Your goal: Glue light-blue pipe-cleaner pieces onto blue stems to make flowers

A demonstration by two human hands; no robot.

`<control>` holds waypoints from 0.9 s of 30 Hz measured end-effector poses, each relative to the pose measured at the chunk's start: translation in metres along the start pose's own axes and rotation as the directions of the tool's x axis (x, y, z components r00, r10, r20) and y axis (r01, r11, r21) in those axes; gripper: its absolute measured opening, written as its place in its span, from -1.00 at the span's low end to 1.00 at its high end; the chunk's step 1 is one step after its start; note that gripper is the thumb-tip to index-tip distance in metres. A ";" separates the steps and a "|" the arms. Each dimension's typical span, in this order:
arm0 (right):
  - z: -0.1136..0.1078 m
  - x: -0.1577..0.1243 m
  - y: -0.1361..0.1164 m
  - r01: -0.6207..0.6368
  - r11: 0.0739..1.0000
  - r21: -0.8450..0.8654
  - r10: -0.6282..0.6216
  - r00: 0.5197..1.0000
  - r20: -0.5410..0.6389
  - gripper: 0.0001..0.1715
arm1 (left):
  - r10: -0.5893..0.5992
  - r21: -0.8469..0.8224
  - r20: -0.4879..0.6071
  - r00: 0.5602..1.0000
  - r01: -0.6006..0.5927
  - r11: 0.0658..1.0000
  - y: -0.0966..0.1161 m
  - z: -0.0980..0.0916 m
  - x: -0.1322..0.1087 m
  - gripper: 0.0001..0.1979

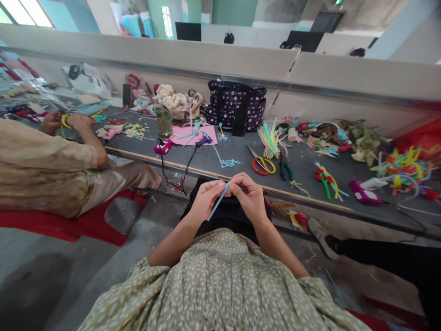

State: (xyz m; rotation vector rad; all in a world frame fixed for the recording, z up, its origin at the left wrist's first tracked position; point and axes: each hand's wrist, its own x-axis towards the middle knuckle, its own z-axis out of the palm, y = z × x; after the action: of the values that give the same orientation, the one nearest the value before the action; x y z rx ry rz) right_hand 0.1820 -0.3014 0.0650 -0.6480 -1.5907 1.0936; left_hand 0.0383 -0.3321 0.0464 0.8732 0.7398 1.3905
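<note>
Over my lap, just in front of the table edge, my left hand (209,196) and my right hand (248,193) meet with fingertips pinched together. Between them is a light blue pipe cleaner (217,203), its long end slanting down to the left. Its upper end is partly hidden by my fingers. On the table beyond lie cut blue pieces (230,163), a blue glue gun (204,140) and a pink sheet (181,133). To the right of these are red-and-yellow-handled scissors (262,165) and dark green pliers (285,168).
A bundle of pastel pipe cleaners (272,140) lies by a dark patterned bag (236,105). A jar of liquid (162,122) stands left of it. On the left a co-worker (44,165) holds something yellow; another person's leg (379,257) is at right. A black cord (188,168) hangs off the table edge.
</note>
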 end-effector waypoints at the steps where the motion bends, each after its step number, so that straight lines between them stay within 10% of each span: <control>1: 0.000 0.000 0.000 -0.009 1.000 0.024 0.009 1.000 0.007 -0.82 | -0.051 -0.022 0.009 0.999 0.051 0.998 0.000 -0.002 0.001 -0.73; 13: -0.001 0.001 -0.003 -0.040 0.998 0.043 0.037 0.997 0.061 -0.84 | -0.266 -0.197 0.230 0.936 0.313 0.929 -0.008 -0.016 0.009 -0.75; 27: -0.005 0.002 -0.003 -0.067 0.997 -0.029 0.069 0.993 0.097 -0.81 | -0.300 -0.156 0.197 0.933 0.332 0.930 -0.010 -0.022 0.011 -0.78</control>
State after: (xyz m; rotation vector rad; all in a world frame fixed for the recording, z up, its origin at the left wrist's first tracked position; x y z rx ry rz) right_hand 0.1863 -0.2998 0.0684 -0.6795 -1.6795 1.1718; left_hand 0.0245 -0.3195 0.0273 0.6793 0.5787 1.0622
